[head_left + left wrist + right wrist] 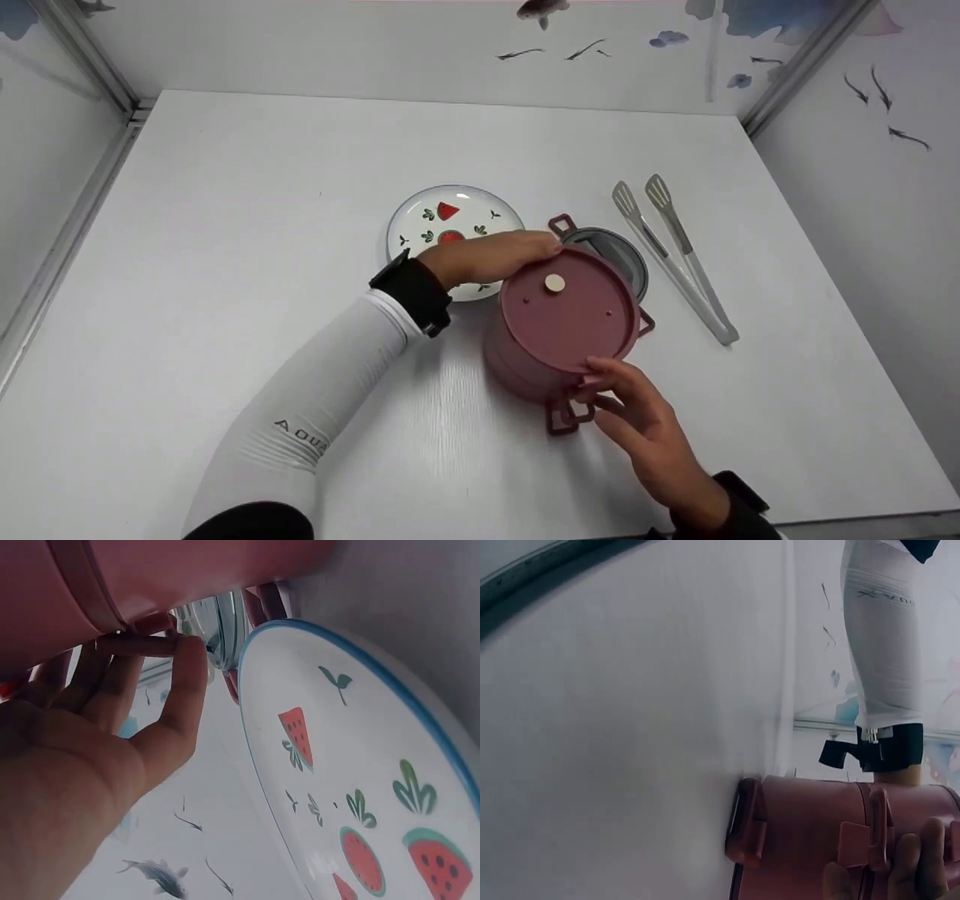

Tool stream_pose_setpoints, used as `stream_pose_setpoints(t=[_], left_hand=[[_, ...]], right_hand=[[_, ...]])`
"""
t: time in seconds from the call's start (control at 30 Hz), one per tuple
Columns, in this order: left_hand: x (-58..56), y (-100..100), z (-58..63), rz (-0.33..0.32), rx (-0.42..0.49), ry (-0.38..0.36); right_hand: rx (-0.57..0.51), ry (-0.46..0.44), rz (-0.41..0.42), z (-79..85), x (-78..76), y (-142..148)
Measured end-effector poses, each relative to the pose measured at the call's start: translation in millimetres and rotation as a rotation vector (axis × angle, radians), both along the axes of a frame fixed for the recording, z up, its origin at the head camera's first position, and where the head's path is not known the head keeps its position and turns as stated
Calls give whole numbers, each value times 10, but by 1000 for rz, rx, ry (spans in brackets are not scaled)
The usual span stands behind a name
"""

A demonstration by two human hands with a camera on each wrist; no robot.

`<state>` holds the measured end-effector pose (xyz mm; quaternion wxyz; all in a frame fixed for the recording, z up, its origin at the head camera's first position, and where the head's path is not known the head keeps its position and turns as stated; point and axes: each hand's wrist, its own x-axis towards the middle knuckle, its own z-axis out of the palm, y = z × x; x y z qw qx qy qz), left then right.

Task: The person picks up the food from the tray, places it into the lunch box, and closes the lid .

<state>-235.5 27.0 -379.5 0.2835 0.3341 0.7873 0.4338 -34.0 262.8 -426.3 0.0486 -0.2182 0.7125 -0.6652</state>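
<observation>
A dusty-red stacked pot (525, 367) stands right of centre in the head view, topped by a matching lid (570, 330) with a cream knob (554, 283). My left hand (491, 255) grips its far side; in the left wrist view the thumb (184, 701) and fingers pinch a side handle (139, 645). At the near side, my right hand (649, 427) holds the upper handle, one fingertip at the lid's edge. Two near handles, one lower (744, 821) and one higher (880, 829), show in the right wrist view, with fingers around the higher one.
Left of the pot, behind my left hand, lies a white plate (420, 214) with watermelon drawings. A round grey, glassy piece (626, 251) with red side handles is partly hidden behind the pot. Metal tongs (694, 281) lie spread at the right. White walls border the white table (262, 210).
</observation>
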Motion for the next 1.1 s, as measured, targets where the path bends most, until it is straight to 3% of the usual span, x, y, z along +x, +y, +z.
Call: stream_pose_setpoints(t=[0.23, 0.4, 0.63, 0.83, 1.1], left_hand=[[201, -87, -4, 93, -83, 26], [376, -138, -16, 125, -52, 23], [675, -292, -44, 171, -70, 121], [878, -468, -66, 249, -143, 177], [1081, -687, -91, 358, -169, 127]], right_hand=[[-1, 4, 27, 0, -88, 195], [44, 0, 20, 18, -144, 343], [80, 50, -11, 19, -288, 396], [67, 100, 59, -26, -484, 333], [129, 184, 147, -54, -756, 182]])
